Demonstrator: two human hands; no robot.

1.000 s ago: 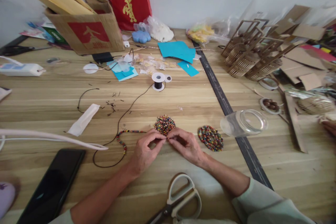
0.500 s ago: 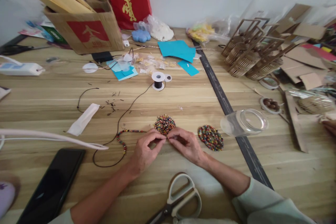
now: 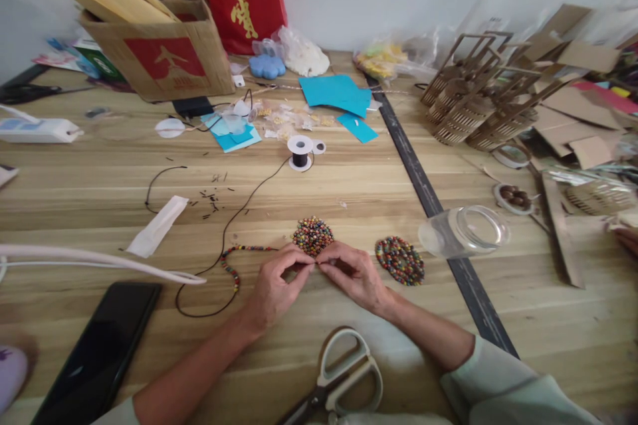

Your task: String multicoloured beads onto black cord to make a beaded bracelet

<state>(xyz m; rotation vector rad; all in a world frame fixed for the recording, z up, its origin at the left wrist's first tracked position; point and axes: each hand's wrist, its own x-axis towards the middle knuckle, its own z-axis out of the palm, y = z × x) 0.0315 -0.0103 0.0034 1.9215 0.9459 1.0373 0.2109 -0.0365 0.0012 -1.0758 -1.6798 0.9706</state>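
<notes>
My left hand [image 3: 276, 284] pinches the end of a black cord [image 3: 200, 314], close to the tip between thumb and forefinger. Many small coloured beads are threaded on this cord, forming a strand [image 3: 230, 269] that trails left of the hand. Fingertip to fingertip with it, my right hand [image 3: 355, 277] is closed in a pinch on a tiny bead, mostly hidden by the fingers. Just beyond both hands lies a heap of loose multicoloured beads [image 3: 313, 234]. Right of my right hand rests a coil of finished bead strings [image 3: 399, 260].
Scissors [image 3: 349, 378] lie near the front edge, a phone [image 3: 102, 352] at left. The cord runs back to a white spool [image 3: 300, 153]. A clear jar [image 3: 463, 232] lies on its side at right. Bamboo baskets [image 3: 473, 103] and a cardboard box [image 3: 159, 60] stand behind.
Both hands stay nearly still, fingertips meeting in the same spot. The whole view has shifted very slightly.
</notes>
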